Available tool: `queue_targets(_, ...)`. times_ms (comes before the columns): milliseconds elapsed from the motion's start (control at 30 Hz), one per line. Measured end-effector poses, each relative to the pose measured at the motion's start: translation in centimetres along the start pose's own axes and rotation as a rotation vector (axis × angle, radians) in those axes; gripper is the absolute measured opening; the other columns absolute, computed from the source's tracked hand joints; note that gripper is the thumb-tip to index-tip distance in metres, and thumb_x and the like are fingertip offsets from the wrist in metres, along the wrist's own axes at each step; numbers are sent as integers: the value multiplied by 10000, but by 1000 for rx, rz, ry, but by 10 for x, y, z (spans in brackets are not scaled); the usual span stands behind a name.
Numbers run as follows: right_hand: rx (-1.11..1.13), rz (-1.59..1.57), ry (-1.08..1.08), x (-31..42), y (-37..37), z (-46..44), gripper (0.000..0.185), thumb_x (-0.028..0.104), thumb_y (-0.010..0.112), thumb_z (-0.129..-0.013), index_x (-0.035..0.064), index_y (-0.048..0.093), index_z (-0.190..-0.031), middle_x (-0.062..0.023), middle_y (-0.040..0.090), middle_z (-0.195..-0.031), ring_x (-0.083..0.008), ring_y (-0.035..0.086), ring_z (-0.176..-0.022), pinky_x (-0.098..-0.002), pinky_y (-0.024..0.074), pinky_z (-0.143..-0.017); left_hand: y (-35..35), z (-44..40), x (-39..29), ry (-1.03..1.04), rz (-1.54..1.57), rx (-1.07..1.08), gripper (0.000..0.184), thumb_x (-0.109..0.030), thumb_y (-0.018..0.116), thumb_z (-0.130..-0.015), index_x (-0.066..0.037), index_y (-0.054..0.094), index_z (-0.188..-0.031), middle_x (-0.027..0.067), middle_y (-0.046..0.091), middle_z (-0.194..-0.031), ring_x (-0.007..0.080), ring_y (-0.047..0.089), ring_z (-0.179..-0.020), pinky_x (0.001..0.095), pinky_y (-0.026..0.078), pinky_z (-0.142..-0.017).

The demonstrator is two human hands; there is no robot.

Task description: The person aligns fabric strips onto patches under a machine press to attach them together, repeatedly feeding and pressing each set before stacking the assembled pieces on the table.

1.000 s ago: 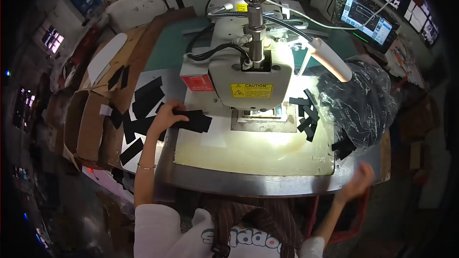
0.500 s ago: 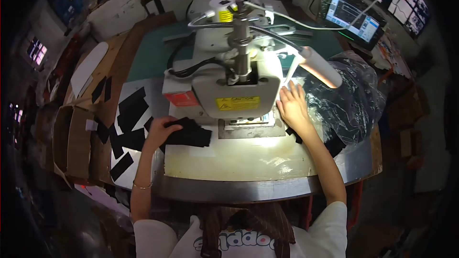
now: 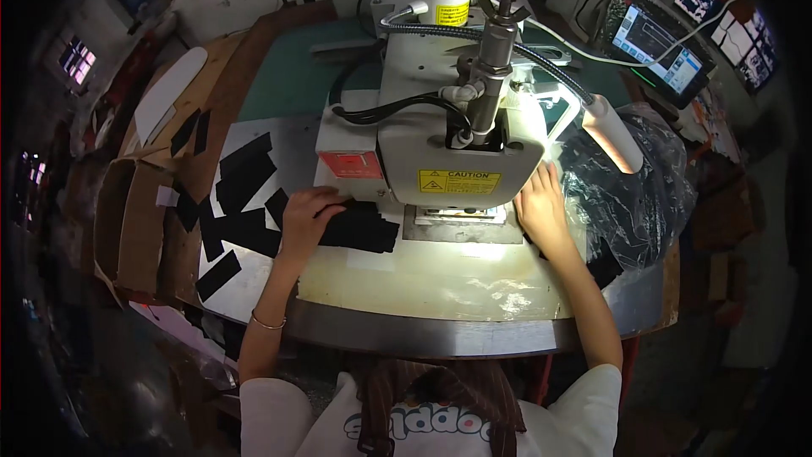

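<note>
An industrial sewing machine head with a yellow caution label stands in the middle of the table. Its metal plate shows under the head. To the left of that plate lies a layered stack of black fabric pieces. My left hand is closed at the stack's left end, thumb and fingers on the cloth. My right hand rests at the right side of the machine head, fingers stretched forward and partly hidden by it. I see nothing held in it.
Loose black fabric pieces lie on the left. A cardboard box stands at the left edge. On the right are a lamp, a clear plastic bag and a control screen.
The view has shifted, so the machine appears further right. My left hand has changed its hold at the fabric stack's left end. My right hand's fingers are now less spread and partly behind the machine head.
</note>
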State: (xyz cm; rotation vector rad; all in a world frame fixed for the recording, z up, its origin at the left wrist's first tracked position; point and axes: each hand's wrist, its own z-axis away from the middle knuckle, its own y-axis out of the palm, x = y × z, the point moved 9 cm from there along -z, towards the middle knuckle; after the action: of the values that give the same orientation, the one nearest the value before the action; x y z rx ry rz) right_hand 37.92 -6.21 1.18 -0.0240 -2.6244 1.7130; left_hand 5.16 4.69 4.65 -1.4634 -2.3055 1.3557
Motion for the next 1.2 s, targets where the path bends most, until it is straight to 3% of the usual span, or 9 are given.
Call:
queue_targets(100, -68, 127, 66, 9, -31, 26, 346, 172, 570, -841, -78, 565, -1079, -243, 551, -1112, -388, 438, -1169, -486, 260, -1055, 15, 6, 18, -464, 399, 218, 142, -107, 695, -770, -55, 706, -902, 79, 681, -847, 195, 640, -765, 280, 480, -725)
queue_targets(267, -9, -518, 118, 76, -68, 36, 204, 224, 668, -800, 64, 634, -923, -50, 560, -675, -231, 513, -679, -376, 400, -714, 67, 11, -62, -414, 694, 595, 143, -124, 704, -777, -49, 705, -899, 73, 686, -859, 145, 632, -751, 257, 484, -709)
queue_targets(333, 114, -949, 228, 98, -43, 43, 156, 173, 707, -779, 38, 647, -828, -54, 583, -630, -178, 544, -592, -291, 429, -534, 89, 16, -88, -359, 748, 685, 202, -176, 713, -777, -79, 691, -953, 63, 688, -885, 149, 632, -727, 266, 485, -694)
queue_targets(467, 291, -951, 624, 57, -4, 54, 149, 128, 650, -800, -14, 627, -759, -121, 585, -572, -196, 564, -499, -326, 446, -503, 69, 3, -89, -133, 386, 456, 170, -89, 684, -751, -53, 622, -905, 38, 659, -992, 203, 580, -878, 307, 455, -781)
queue_targets(600, 236, -716, 619, 5, 4, 39, 190, 126, 649, -773, -32, 583, -689, -135, 537, -544, -205, 518, -476, -345, 418, -507, 63, 12, -73, -48, 269, 320, 142, -26, 646, -727, -65, 556, -830, 36, 632, -1074, 269, 511, -991, 343, 418, -858)
queue_targets(833, 169, -714, 611, -5, 15, 20, 154, 144, 672, -771, -3, 627, -783, -118, 585, -610, -237, 563, -531, -328, 440, -549, 82, 19, -100, 242, 37, 486, 212, 63, 529, -718, -52, 488, -892, 56, 605, -1160, 255, 512, -941, 375, 412, -822)
queue_targets(967, 172, -706, 616, -1, 13, 23, 178, 130, 676, -766, 14, 633, -892, -103, 597, -679, -241, 583, -618, -337, 455, -596, 80, 20, -100, 229, 92, 497, 239, 64, 530, -706, -36, 504, -922, 31, 614, -1055, 243, 513, -898, 368, 412, -808)
queue_targets(1067, -89, -592, 452, 8, -20, 25, 230, 124, 659, -781, 47, 617, -993, -75, 576, -699, -246, 568, -672, -350, 450, -630, 80, 22, -97, 202, 129, 503, 344, 61, 529, -713, -30, 540, -1044, 12, 601, -927, 239, 511, -876, 365, 415, -808)
queue_targets(1200, -83, -397, 172, 34, -40, 41, 265, 123, 653, -784, 76, 617, -1042, -79, 566, -887, -241, 530, -847, -360, 408, -741, 80, 19, -91, 168, 157, 519, 402, 64, 539, -717, -41, 549, -1104, -3, 582, -900, 222, 506, -876, 351, 409, -814)
